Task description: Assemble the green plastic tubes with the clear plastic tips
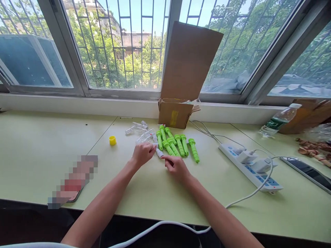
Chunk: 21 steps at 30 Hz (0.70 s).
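Observation:
Between my hands is a small white plastic piece, slanting down to the right. My left hand is closed, with its fingertips at the upper end of this piece. Thumb and forefinger of my right hand pinch the lower end. Just beyond the hands lie several clear plastic tubes, some with white ends. To their right, several bright green ribbed plastic tubes with collared tops lie grouped together. A yellow cap stands to the left, away from my hands.
An open cardboard box stands by the window. At right are a white power strip with chargers and cables, a plastic bottle and a dark phone. A partly blurred phone lies left; a white cable crosses the front edge.

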Available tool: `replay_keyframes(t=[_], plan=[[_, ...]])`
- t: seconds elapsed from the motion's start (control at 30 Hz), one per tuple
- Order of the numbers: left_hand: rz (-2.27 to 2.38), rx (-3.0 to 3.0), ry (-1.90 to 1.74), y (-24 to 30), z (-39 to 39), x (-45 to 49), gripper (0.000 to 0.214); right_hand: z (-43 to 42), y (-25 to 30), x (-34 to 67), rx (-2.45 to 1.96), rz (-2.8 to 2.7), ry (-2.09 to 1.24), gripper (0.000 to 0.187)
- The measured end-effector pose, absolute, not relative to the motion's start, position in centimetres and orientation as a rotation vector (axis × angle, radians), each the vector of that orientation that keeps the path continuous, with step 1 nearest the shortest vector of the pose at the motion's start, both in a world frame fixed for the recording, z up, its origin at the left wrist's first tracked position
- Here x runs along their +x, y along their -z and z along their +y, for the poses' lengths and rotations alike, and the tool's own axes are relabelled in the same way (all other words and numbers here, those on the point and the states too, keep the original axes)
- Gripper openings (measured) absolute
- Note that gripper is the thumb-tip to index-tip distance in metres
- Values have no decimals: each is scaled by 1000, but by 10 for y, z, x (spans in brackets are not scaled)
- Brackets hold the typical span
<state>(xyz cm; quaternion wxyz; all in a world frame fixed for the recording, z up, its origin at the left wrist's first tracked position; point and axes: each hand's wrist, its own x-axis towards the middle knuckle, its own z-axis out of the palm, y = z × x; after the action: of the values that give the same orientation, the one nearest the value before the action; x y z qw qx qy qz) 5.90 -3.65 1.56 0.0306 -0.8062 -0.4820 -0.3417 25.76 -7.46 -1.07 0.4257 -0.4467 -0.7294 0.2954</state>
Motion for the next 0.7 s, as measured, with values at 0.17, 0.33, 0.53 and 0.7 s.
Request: replay_keyframes(t=[0.17,0.33,0.53,0.7], plan=[[-1487,-2487,1034,-16,-35,58,44,-76,10,258,-1130,-1862,-680,26],[-1471,-2458,1039,-14,-33,57,43,-76,10,258,-1138,-1873,-639,24],[-1434,-2414,1092,-12,-31,56,43,-75,12,258,-1201,-1984,-519,29],[-1444,-2410,1076,-10,-30,56,43,-76,11,258,-1211,-1998,-487,29]])
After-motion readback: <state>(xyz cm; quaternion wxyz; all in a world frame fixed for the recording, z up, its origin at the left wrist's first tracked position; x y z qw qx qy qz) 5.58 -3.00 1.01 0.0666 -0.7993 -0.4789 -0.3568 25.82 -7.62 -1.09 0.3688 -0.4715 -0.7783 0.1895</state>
